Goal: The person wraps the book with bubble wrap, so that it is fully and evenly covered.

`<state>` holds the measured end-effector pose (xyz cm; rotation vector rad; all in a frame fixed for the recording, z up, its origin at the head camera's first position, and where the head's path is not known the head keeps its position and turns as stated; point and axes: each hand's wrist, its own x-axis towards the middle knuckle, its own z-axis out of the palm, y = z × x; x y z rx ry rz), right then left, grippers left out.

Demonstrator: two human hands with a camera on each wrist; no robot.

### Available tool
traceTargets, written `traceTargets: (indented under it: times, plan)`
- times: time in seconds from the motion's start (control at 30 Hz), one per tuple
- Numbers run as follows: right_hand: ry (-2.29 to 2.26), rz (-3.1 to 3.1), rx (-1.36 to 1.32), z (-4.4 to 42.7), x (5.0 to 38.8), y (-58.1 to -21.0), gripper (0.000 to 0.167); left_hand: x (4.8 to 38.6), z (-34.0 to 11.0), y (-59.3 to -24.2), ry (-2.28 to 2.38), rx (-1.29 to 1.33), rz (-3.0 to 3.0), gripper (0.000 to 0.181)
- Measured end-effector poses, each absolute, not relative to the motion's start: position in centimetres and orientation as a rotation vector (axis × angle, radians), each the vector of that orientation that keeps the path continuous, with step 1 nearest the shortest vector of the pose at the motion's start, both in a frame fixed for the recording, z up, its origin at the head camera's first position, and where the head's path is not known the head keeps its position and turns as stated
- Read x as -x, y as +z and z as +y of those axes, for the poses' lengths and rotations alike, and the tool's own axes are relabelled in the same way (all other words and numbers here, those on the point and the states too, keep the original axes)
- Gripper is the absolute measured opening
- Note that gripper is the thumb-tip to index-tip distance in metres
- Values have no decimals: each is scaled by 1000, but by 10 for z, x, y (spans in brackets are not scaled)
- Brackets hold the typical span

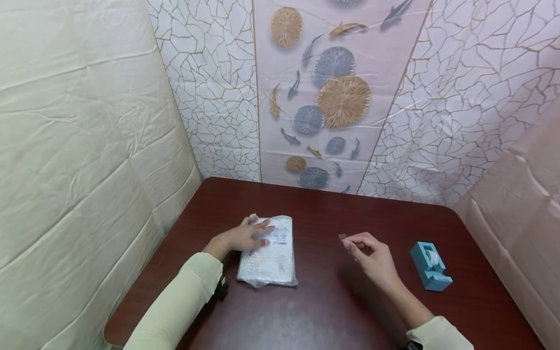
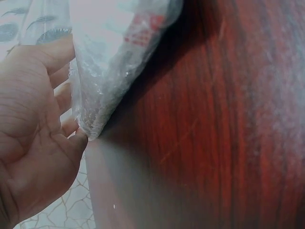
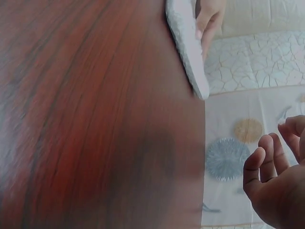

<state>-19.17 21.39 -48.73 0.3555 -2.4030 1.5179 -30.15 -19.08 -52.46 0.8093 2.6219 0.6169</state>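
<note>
A flat package in bubble wrap point(image 1: 275, 257) lies on the table, with blue print showing faintly through the wrap. My left hand point(image 1: 244, 237) rests on its upper left part, fingers spread across the top. In the left wrist view, red print shows on the bubble-wrapped package point(image 2: 119, 52) beside that hand point(image 2: 38, 109). To the right of the package, my right hand point(image 1: 372, 253) holds a small piece of clear tape point(image 1: 342, 236) between thumb and fingertip, above the table. The right wrist view shows the right hand point(image 3: 281, 176) with curled fingers; the tape is not discernible there.
A teal tape dispenser point(image 1: 430, 267) with a roll in it stands on the right side of the dark red wooden table point(image 1: 323, 214). Patterned cloth point(image 1: 210, 97) hangs behind the table, and pale padded panels point(image 1: 87, 146) flank both sides.
</note>
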Motion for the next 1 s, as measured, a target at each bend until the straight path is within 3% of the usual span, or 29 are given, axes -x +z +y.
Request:
traceTargets:
  times: [0.23,0.67,1.0]
  plan:
    - [1568,-2363,-457,195,203,-487,9,325,-200,-553,705,-913,2621,62]
    - [1571,-2542,-412,164,214,-496,12,302,-191,-521,643,-930,2613,46]
    - [1658,-2523,-564,144,222,-502,16,303,-188,-522,602,-873,2663,46]
